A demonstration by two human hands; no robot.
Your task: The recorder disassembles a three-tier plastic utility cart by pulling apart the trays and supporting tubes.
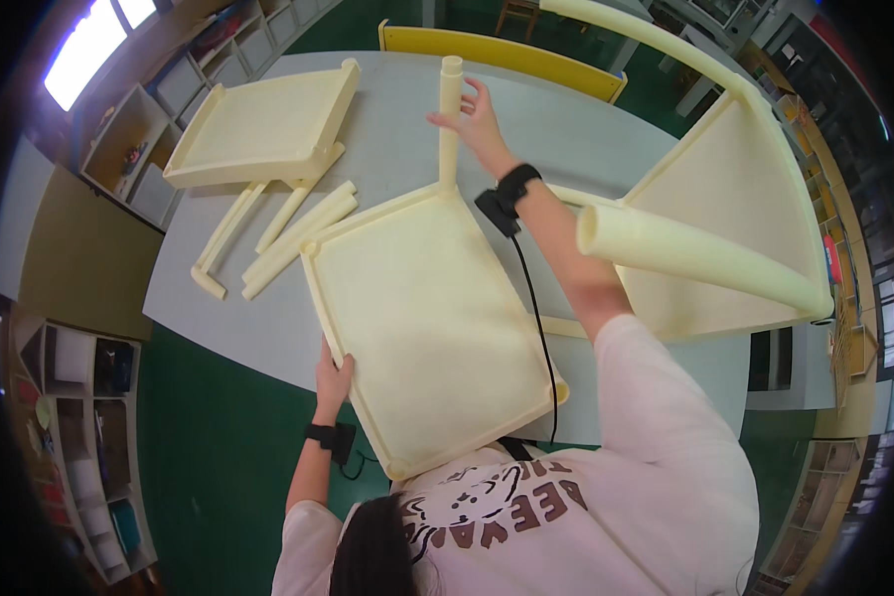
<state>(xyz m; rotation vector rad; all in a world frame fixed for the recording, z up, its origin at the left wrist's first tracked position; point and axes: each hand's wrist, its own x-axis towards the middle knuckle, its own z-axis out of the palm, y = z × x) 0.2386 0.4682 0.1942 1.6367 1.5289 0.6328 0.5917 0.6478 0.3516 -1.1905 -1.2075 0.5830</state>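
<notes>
The tabletop (397,129) bears everything, the bulky frame (715,258) lying to the right, perhaps leaving the middle free for the panel (427,328). The panel sits between tabletop and torso, likely braced by the body. A smaller tray (253,129) rests on legs at far left, 2 loose tubes (298,230) beside it. The post (449,149) rises from the panel's far corner. The left hand (335,375) pinches the panel's rim, seemingly to steady it; the right hand's (475,117) fingers curve loosely around the post, contact unclear.
</notes>
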